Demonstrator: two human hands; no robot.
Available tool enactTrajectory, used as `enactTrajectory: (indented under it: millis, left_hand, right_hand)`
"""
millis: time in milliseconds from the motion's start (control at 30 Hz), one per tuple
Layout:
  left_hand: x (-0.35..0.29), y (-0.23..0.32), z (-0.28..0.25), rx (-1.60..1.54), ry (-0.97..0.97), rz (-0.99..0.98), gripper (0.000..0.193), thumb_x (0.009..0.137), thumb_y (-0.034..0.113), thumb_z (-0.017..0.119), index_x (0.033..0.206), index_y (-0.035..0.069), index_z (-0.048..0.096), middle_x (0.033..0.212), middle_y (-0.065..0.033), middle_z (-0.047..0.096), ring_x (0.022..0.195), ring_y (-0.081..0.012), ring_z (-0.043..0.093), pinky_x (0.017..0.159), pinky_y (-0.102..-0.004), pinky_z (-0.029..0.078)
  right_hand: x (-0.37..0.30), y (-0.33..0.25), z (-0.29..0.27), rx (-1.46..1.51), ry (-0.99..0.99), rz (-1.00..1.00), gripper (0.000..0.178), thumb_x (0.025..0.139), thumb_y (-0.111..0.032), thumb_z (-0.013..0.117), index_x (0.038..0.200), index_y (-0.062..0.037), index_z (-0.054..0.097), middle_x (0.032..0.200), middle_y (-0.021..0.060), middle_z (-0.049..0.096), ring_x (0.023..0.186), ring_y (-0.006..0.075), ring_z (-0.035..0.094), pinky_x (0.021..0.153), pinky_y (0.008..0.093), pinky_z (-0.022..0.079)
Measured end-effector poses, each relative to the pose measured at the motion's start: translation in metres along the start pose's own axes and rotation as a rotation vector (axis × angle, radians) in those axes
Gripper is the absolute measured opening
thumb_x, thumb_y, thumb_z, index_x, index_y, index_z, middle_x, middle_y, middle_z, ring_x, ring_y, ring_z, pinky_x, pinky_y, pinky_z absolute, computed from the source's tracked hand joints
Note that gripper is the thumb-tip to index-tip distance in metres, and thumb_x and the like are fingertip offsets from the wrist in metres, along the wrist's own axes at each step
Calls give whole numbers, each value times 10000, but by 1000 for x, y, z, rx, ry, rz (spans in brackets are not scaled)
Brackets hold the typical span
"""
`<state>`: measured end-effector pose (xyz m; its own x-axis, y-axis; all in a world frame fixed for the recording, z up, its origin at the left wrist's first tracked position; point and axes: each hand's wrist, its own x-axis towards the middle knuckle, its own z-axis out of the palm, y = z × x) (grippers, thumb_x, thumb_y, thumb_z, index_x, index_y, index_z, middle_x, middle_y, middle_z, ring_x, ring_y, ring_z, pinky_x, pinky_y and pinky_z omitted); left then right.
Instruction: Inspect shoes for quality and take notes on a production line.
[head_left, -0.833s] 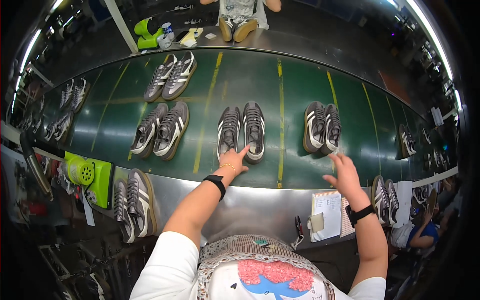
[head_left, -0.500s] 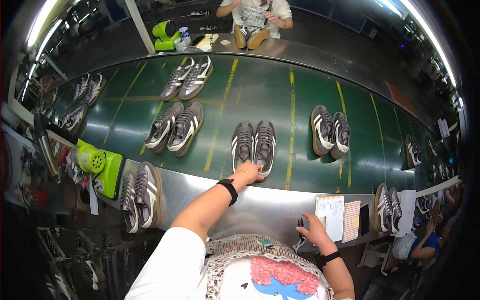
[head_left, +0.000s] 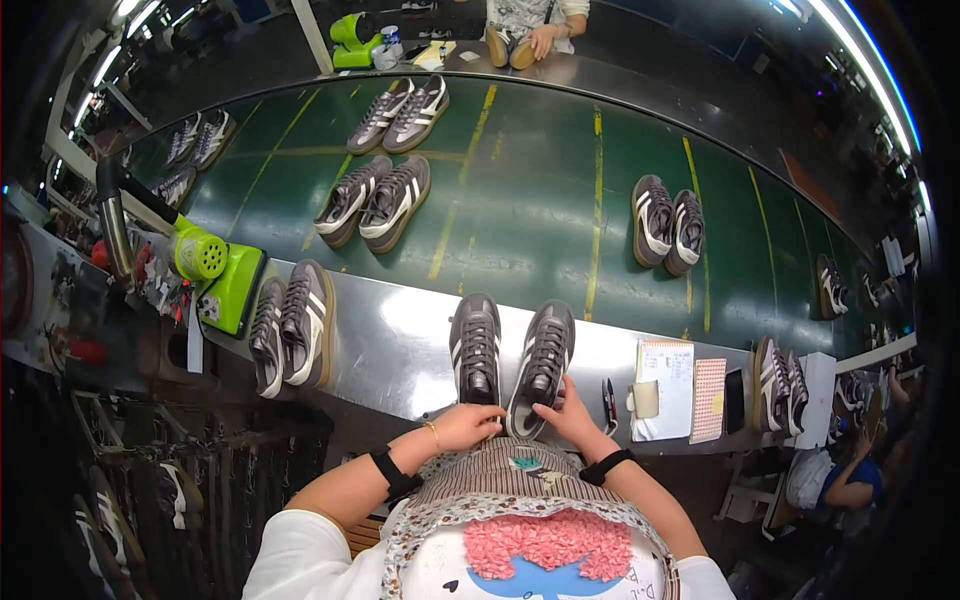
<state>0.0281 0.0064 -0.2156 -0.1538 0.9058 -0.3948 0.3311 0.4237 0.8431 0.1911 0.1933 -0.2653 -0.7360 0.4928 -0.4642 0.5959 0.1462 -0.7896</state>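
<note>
A pair of grey sneakers with white stripes sits on the metal ledge right in front of me, toes pointing away. My left hand [head_left: 468, 427] grips the heel of the left sneaker [head_left: 476, 345], its fingertips curled in at the collar. Around the heel opening of the right sneaker [head_left: 546, 355] my right hand [head_left: 572, 412] is closed, thumb at the inner side. The two shoes stand slightly apart, and their heels are partly covered by my hands and apron.
Beyond the metal ledge [head_left: 400, 340] runs a green conveyor belt [head_left: 530, 200] carrying more sneaker pairs. A lime-green machine [head_left: 232, 290] and another pair [head_left: 300, 325] stand left. To the right lie a pen [head_left: 609, 400], notepad [head_left: 664, 385] and phone [head_left: 735, 400]. A co-worker [head_left: 535, 30] handles shoes opposite.
The sneaker pair has come off the belt onto the ledge toward me, and the shoes are now apart. My right hand has moved left from beside the pen onto the right sneaker.
</note>
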Motion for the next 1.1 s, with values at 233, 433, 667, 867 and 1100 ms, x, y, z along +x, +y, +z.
enactTrajectory:
  millis: [233, 433, 667, 867, 1100]
  left_hand:
    - [1, -50, 20, 34, 688, -217, 650, 723, 173, 675, 1244, -38, 349, 1157, -228, 477, 1012, -320, 523, 844, -368, 441]
    - [11, -40, 5, -965, 615, -259, 679, 689, -59, 432, 1345, 35, 283, 1109, -127, 531, 989, -247, 545, 857, -305, 428]
    - [-18, -6, -18, -1523, 305, -191, 489, 814, -54, 401, 1292, 42, 355, 1189, -161, 512, 1024, -280, 569, 846, -400, 498]
    - [-20, 19, -24, -1776, 176, -139, 417, 882, 35, 465, 1288, 47, 370, 1191, -150, 514, 1026, -270, 571, 836, -391, 508]
    - [-24, 38, -28, -1671, 152, -143, 391, 892, 40, 466, 1276, 36, 394, 1176, -139, 533, 994, -240, 586, 827, -354, 512]
  right_hand:
    - [2, -23, 10, -129, 89, -42, 933, 702, -201, 701, 1349, 70, 86, 1217, 313, 419, 1124, 415, 446, 960, 396, 357]
    - [5, -12, 0, 707, 69, 167, 688, 711, 59, 492, 1350, -76, 274, 1151, 129, 493, 950, 233, 531, 789, 316, 465]
    - [-16, -31, -26, 1208, -160, 188, 378, 885, -126, 442, 1231, 27, 420, 1146, 147, 542, 957, 229, 593, 783, 350, 507]
    - [-30, -72, -28, 1253, -210, 109, 391, 922, -172, 416, 1267, 12, 399, 1181, 134, 525, 999, 210, 573, 816, 319, 496]
    - [-39, -85, -30, 1199, -186, 110, 369, 912, -192, 439, 1218, 14, 447, 1094, 125, 567, 924, 199, 600, 782, 307, 509]
